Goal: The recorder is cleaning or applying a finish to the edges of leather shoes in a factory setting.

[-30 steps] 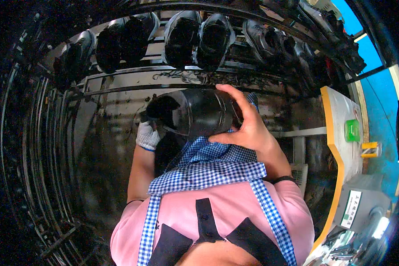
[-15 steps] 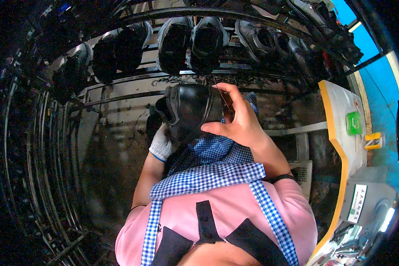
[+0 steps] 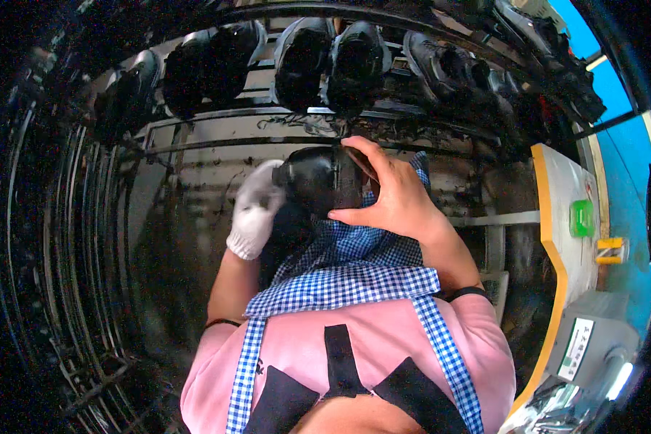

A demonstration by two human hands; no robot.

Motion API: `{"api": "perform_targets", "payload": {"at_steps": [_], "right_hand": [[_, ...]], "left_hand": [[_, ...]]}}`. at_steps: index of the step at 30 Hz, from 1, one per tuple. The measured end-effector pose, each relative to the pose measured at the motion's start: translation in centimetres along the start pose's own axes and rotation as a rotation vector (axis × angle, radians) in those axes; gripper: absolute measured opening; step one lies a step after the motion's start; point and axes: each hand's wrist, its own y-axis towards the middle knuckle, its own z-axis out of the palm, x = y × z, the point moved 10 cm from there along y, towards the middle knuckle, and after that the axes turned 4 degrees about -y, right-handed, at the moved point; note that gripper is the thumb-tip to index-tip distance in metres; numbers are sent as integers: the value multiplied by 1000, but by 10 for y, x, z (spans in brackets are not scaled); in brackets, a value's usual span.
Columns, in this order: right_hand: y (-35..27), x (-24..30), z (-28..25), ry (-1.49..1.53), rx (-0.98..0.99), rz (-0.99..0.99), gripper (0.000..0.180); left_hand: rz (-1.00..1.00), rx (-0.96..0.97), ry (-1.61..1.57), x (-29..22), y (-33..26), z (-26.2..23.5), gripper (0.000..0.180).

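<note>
"Where's the black shoe [image 3: 312, 179]?"

"Near the middle, a little toward twelve o'clock, between the left hand [image 3: 254, 206] and the right hand [image 3: 396, 194]."

"How is the right one?"

"At the shoe's three o'clock end, holding it, thumb and fingers spread wide around it."

"And the left?"

"In a white glove at the shoe's nine o'clock end, blurred; I can't tell whether it grips."

"Anything around?"

"Racked shoes [image 3: 358, 65] at twelve o'clock, and a yellow-edged counter [image 3: 566, 181] at three, with a green box [image 3: 581, 218] on it."
</note>
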Motion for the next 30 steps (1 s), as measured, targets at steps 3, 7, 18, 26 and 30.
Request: {"api": "perform_targets", "payload": {"at_steps": [3,7,18,26,30], "right_hand": [[2,3,-6,-6,0,-17,71],[-1,6,-21,7,5,-27,31],[-6,21,-20,-273,-179,-233,17],[-33,-77,8,861,-142,382,10],[-48,-66,19,673,38,350,42]], "left_hand": [[-297,252,-235,-11,-3,56,27],[-154,364,-48,-22,-6,73,24],[545,330,507,-69,-15,82,25],[384,299,346,-60,-7,74,29],[602,388,721,-75,-21,97,33]]}}
